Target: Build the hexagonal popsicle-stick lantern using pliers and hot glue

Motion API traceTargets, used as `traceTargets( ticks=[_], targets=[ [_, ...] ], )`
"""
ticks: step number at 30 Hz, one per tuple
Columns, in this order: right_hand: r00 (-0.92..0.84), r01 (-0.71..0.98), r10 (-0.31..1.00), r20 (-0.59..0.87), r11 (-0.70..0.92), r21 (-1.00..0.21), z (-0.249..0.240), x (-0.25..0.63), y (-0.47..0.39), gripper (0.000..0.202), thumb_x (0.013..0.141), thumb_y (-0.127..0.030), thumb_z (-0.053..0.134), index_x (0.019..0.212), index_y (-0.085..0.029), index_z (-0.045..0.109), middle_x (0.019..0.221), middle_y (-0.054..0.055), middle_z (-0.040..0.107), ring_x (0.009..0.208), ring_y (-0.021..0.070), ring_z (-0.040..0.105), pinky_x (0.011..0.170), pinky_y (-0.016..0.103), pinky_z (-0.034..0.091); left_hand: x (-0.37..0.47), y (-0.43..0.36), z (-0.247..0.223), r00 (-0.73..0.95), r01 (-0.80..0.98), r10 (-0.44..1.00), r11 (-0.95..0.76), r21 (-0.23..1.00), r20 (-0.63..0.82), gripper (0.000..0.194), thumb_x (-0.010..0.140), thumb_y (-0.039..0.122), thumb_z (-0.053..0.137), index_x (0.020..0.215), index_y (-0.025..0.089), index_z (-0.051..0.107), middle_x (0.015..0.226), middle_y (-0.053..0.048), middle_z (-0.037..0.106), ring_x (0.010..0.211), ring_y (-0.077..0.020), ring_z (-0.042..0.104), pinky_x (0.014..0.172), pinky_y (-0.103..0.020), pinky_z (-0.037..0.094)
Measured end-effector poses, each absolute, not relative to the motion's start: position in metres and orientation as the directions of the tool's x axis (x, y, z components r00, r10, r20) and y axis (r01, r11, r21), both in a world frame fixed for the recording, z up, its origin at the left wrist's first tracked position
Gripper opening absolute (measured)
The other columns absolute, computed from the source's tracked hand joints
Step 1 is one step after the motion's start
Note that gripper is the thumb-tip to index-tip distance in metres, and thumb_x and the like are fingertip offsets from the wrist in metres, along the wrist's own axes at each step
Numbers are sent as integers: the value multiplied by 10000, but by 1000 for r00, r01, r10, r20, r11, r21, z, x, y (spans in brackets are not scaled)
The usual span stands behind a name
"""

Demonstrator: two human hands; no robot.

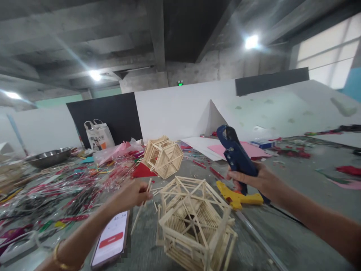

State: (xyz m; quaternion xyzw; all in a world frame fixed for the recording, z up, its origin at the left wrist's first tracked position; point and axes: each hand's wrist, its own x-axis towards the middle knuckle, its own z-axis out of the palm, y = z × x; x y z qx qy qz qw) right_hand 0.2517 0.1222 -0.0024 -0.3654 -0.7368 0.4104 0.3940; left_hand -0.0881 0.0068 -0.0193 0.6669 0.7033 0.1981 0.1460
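Observation:
My left hand (137, 192) pinches a thin wooden stick (137, 219), which slants down toward the table. Just right of it stands a hexagonal frame of pale wooden sticks (197, 226), with spokes across its open top. In my right hand (251, 177) is a dark blue glue gun (239, 152), raised above the table with its fingers wrapped round it. Below that hand sits a yellow plastic piece (238, 197); I cannot tell whether it belongs to the gun. A clear glue stick (259, 239) runs from there toward the near edge.
A second hexagonal stick frame (165, 156) lies tilted behind. A lit phone (111, 237) rests under my left forearm. Plastic-wrapped craft materials (93, 188) cover the left side. Farther back are a metal bowl (49, 157), a white bag (99, 136) and pink sheets (248, 149).

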Motion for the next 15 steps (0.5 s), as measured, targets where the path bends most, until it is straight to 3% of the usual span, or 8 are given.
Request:
traceTargets(
  ticks=[3, 6, 10, 15],
  targets=[
    [-435, 200, 853, 289, 404, -893, -5, 249, 122, 444, 586, -575, 660, 748, -170, 574, 556, 24, 593, 506, 142, 549, 477, 257, 457, -80, 16, -39, -83, 864, 980, 161, 476, -180, 251, 657, 353, 531, 488, 168, 525, 434, 27, 509, 407, -95, 453, 404, -194, 308],
    [-446, 172, 839, 313, 423, -890, -8, 247, 124, 437, 593, -572, 656, 751, -176, 561, 554, 17, 584, 498, 139, 542, 457, 250, 445, -74, 27, -57, -158, 858, 956, 256, 445, -246, 216, 594, 266, 526, 403, 179, 475, 391, 25, 471, 366, -96, 409, 385, -214, 312],
    [-433, 120, 838, 333, 420, -900, -14, 256, 133, 426, 593, -567, 655, 730, -177, 552, 537, 15, 573, 492, 139, 536, 465, 256, 451, -78, 25, -56, -191, 841, 962, 264, 473, -197, 241, 614, 297, 525, 408, 175, 500, 394, 14, 483, 360, -99, 411, 377, -217, 312],
    [-330, 147, 881, 340, 404, -903, -24, 271, 156, 375, 606, -529, 624, 703, -172, 566, 504, 10, 562, 477, 135, 529, 444, 248, 427, -90, 4, -21, -221, 787, 973, 217, 577, -65, 353, 656, 465, 502, 644, 137, 633, 446, 24, 505, 339, -82, 387, 344, -198, 291]
  ],
)
